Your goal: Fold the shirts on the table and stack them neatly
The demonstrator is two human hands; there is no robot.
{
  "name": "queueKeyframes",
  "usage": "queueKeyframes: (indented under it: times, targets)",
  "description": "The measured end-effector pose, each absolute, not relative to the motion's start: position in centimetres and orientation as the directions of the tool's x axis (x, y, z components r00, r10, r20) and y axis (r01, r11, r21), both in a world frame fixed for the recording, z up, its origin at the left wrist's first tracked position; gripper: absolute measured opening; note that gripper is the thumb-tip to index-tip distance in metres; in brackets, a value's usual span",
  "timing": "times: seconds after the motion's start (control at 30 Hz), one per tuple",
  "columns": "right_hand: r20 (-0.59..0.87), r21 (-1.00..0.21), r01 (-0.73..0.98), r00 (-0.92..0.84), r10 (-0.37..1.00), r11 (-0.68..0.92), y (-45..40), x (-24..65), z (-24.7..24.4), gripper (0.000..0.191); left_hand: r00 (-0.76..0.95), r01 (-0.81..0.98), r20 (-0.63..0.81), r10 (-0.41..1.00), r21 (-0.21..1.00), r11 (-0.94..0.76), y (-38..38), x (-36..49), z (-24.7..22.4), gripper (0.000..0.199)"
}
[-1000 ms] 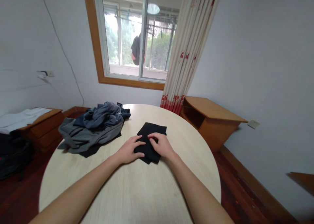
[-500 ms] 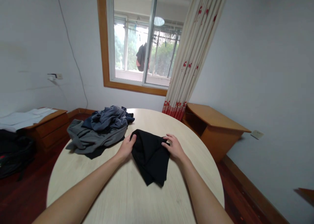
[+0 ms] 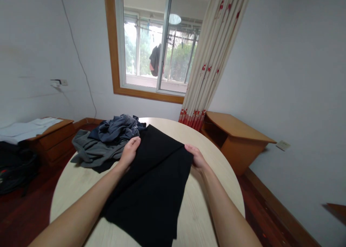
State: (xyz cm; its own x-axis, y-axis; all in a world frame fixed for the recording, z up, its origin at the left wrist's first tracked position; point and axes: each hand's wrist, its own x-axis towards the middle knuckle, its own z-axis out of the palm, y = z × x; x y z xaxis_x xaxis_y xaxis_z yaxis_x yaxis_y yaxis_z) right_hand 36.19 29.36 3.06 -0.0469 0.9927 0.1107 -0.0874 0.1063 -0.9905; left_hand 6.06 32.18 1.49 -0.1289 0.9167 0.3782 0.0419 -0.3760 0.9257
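Left hand [image 3: 131, 151]: pinching the left edge of the black cloth [image 3: 154, 182].
Right hand [image 3: 196, 156]: gripping its upper right corner.
Black cloth: spread from center to bottom edge of the frame.
Clothes pile [image 3: 106, 140]: left of center, beside the left hand.

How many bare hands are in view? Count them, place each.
2. The bare left hand holds the broad black cloth at its left edge, beside the crumpled gray-and-navy clothes pile; the bare right hand holds its right edge.
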Motion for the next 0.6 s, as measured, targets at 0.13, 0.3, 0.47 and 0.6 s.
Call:
queueKeyframes:
  times: [0.13, 0.3, 0.47, 0.6]
  targets:
    - [0.085, -0.983, 0.178, 0.268, 0.96, 0.037, 31.7, 37.9, -0.3, 0.033, 0.015, 0.264, 0.505, 0.863, 0.831, -0.49, 31.6, 5.6, 1.1, 0.051]
    - [0.317, -0.832, 0.525, 0.188, 0.93, 0.178, 32.5, 38.9, -1.9, 0.026, 0.6, 0.504, 0.436, 0.67, 0.445, -0.741, 30.5, 5.2, 1.3, 0.071]
    - [0.314, -0.718, 0.647, -0.028, 0.949, 0.256, 32.0, 38.4, -1.6, 0.024, 0.802, 0.523, 0.19, 0.566, 0.236, -0.819, 28.1, 7.0, 2.3, 0.1]
    - [0.308, -0.705, 0.656, -0.059, 0.949, 0.27, 32.0, 38.0, -1.6, 0.022, 0.873, 0.445, 0.136, 0.469, 0.175, -0.878, 25.6, 8.9, 3.5, 0.108]
